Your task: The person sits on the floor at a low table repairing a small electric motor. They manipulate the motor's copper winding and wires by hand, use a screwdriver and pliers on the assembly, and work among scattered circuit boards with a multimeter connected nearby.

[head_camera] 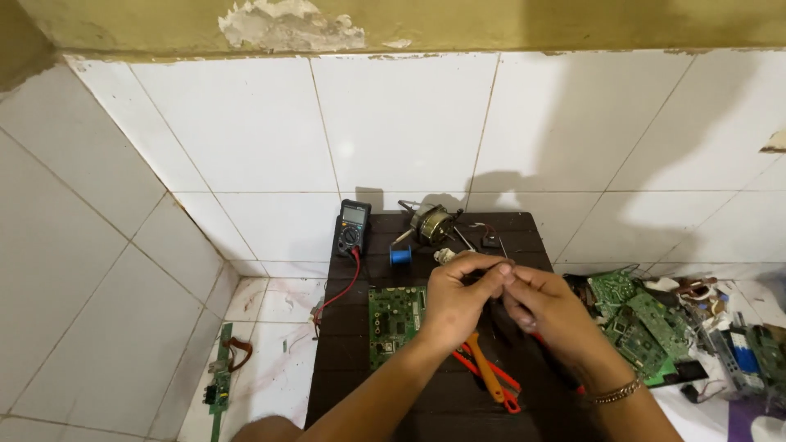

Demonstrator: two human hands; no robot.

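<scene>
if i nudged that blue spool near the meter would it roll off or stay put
The blue spool looks small and probably light, so a nudge would likely shift it easily. It seems to stand on a flat end on the dark table; if so, it would probably slide rather than roll unless tipped over.

Whatever my left hand point(458, 295) and right hand point(544, 307) pinch between their fingertips is too small and too covered to name. My hands and forearms hide part of the dark table point(344, 385) and most of the orange-handled pliers point(489, 375). The pile of green circuit boards point(647, 323) right of the table blurs toward the frame's edge.
</scene>
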